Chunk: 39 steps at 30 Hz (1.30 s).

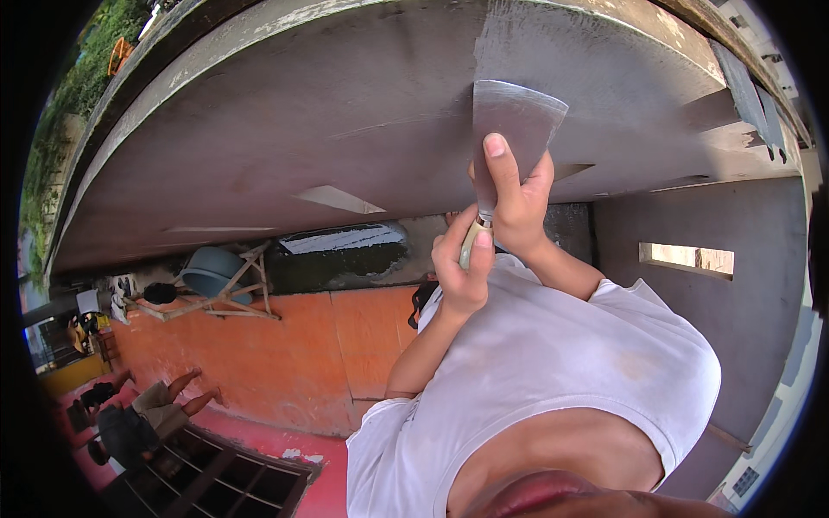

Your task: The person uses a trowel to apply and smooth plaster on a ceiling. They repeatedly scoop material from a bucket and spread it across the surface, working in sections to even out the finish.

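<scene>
Two hands, the left hand [464,269] and right hand [515,200], meet on one wide-bladed putty knife [509,129] pressed to one grey ceiling [302,112]. Far left of the hands sit one grey basin [210,269], one wooden trestle [233,293] and one seated person [138,423].

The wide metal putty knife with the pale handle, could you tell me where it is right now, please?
In the head view, upper centre-right: the wide metal putty knife lies against the grey plastered surface, gripped by both hands.
</scene>
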### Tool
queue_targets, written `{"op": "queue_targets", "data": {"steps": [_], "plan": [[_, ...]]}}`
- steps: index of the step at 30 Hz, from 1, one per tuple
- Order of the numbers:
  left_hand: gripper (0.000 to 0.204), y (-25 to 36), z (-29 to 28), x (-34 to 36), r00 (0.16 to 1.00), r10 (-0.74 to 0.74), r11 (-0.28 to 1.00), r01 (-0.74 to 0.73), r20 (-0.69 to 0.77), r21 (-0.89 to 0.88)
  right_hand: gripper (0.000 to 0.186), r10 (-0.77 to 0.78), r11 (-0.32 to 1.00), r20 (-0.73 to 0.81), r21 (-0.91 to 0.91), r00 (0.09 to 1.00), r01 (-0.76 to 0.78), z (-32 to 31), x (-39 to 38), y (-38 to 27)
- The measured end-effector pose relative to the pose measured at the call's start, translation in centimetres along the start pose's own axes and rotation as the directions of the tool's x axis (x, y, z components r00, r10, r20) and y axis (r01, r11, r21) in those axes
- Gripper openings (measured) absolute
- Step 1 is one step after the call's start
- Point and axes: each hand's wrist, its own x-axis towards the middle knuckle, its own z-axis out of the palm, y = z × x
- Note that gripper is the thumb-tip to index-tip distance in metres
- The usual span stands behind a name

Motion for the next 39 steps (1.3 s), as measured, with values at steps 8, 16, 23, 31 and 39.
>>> {"op": "queue_targets", "data": {"steps": [8, 16, 23, 31, 39], "plan": [[0.043, -1.0, 0.4, -0.5, 0.999, -0.035, 0.998, 0.035, 0.001, -0.056, 0.018, -0.017, 1.0, -0.02, 0.01, 1.0, 0.018, 0.0, 0.2, 0.0], [0.044, -0.4, 0.2, -0.2, 0.996, -0.082, 0.983, 0.087, 0.036, -0.161, 0.022, -0.051, 0.998, -0.095, -0.05, 0.994, 0.046, 1.2, 0.4, -0.8], [0.041, 0.3, -0.3, 0.7, 0.998, 0.053, 0.999, -0.053, 0.024, 0.006, 0.022, -0.047, 0.999, -0.106, -0.019, 0.993, 0.045, 1.6, 0.5, -0.9], [0.038, 4.1, -0.3, 3.0, 0.995, 0.083, 0.996, -0.083, 0.057, -0.017, 0.02, -0.189, 0.981, -0.024, 0.037, 0.982, 0.19, 2.7, 2.6, -3.2], [0.038, 4.2, -0.2, 1.9, 0.997, 0.065, 0.997, -0.064, 0.037, -0.032, 0.024, -0.156, 0.988, -0.052, -0.02, 0.986, 0.155, 2.8, 1.9, -3.2]]}}
